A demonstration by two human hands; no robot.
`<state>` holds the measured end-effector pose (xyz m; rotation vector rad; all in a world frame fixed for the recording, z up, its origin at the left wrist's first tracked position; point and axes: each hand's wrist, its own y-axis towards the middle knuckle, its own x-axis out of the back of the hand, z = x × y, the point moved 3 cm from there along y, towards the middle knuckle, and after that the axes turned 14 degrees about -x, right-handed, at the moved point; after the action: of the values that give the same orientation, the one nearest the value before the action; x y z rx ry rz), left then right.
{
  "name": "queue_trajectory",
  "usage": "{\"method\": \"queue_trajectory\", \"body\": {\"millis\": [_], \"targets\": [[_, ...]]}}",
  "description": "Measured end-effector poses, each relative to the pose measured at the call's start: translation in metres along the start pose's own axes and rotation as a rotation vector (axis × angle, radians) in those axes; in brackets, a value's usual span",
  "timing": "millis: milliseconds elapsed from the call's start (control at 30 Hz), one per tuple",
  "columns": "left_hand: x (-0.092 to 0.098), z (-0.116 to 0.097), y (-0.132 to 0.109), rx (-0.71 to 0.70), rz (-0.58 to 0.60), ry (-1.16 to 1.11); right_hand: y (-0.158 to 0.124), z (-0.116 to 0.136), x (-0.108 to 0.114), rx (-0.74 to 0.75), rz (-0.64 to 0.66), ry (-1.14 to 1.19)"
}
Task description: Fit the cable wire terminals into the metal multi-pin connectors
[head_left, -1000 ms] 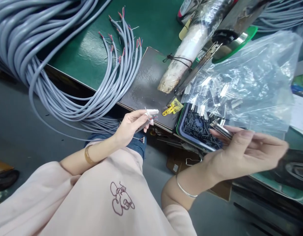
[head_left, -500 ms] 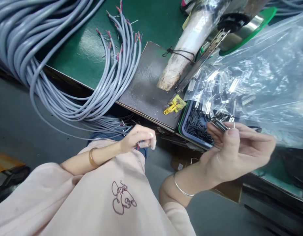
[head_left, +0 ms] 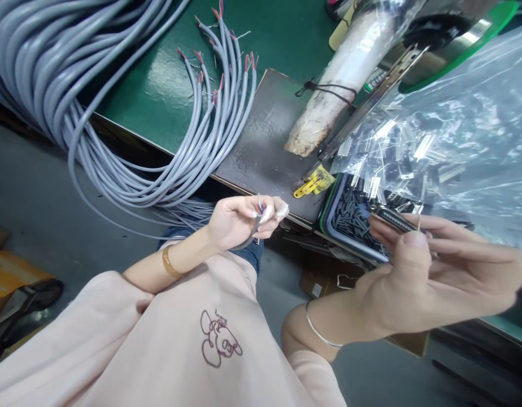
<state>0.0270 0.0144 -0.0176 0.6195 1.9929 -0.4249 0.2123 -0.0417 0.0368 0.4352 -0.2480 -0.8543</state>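
Left hand (head_left: 239, 220): curled shut around the end of a thin grey cable (head_left: 249, 240), which is pinched between thumb and fingers just below the table edge, over the lap.
Cable tip: a few thin bare wires (head_left: 259, 203) can be seen poking up out of the grip. It's pretty blurry tbh, so the colours can't be called.
Right hand (head_left: 439, 277): clamped on a small metal connector (head_left: 391, 219), which is held flat-ish between thumb and fingertips right in front of the tray.
Hands: kept well apart, with nothing shared between them.
Tray (head_left: 329, 226): blue-rimmed, set at the table edge and loaded with short black tube pieces (head_left: 349, 212).
Bag (head_left: 456, 130): clear plastic, stuffed with more metal parts and laid over the far side of the tray.
Loose cables (head_left: 117, 113): a grey bundle is draped off the green table (head_left: 159, 85), with the stripped ends fanned out beside the dark mat (head_left: 261, 141).
Yellow piece (head_left: 314, 182): parked on the mat's corner, just beside the tray.
Wrists: a gold bangle (head_left: 170, 263) is worn on the left and a thin silver one (head_left: 318, 333) on the right.
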Motion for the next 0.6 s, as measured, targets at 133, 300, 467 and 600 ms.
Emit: {"method": "queue_trajectory", "body": {"millis": [133,300,467,600], "targets": [[0.006,0.010,0.000,-0.088,0.009,0.126,-0.009,0.013,-0.010,0.261,-0.128,-0.032],[0.007,0.014,-0.003,-0.095,-0.010,0.338,-0.024,0.018,-0.016,0.175,-0.034,-0.174],[-0.001,0.005,-0.005,-0.076,-0.068,0.424,-0.037,0.014,-0.019,-0.028,0.241,-0.330],[-0.005,0.002,-0.004,-0.058,-0.049,0.459,-0.041,0.007,-0.024,-0.089,0.370,-0.323]]}}
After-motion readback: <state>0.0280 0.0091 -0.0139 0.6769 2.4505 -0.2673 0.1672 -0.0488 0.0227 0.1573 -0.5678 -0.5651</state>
